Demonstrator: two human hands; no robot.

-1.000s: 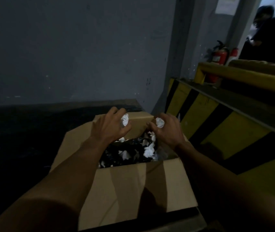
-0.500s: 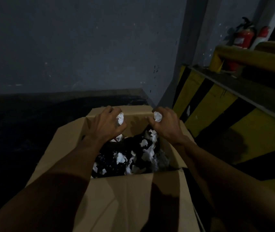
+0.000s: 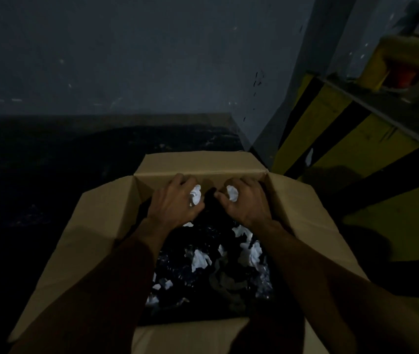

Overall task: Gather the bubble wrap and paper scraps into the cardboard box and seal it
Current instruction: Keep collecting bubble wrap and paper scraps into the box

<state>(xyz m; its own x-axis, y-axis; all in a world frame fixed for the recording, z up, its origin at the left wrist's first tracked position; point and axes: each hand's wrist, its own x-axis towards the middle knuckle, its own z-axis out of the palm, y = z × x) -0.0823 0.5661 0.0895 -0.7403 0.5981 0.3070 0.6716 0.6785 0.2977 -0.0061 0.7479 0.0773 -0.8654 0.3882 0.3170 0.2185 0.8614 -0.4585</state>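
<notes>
White crumpled paper scraps sit squeezed in both fists: left hand (image 3: pixel 175 204) fingers clamped on one, right hand (image 3: pixel 246 203) on another, both w/ the open brown cardboard box (image 3: pixel 198 164) right below, so just let go.

Brown cardboard box (image 3: pixel 106 226), white paper scraps (image 3: pixel 199 260), yellow-and-black striped barrier (image 3: pixel 331 134).

Open box (image 3: pixel 106 226) on the floor (image 3: pixel 37 187), flaps spread at 3, 6, 9 and 12 o'clock. Scraps (image 3: pixel 199 260) inside. Both hands over its 12 o'clock end: left hand (image 3: pixel 175 204), right hand (image 3: pixel 245 200). Wall (image 3: pixel 126 60) behind; barrier (image 3: pixel 356 149) at 2 o'clock.
</notes>
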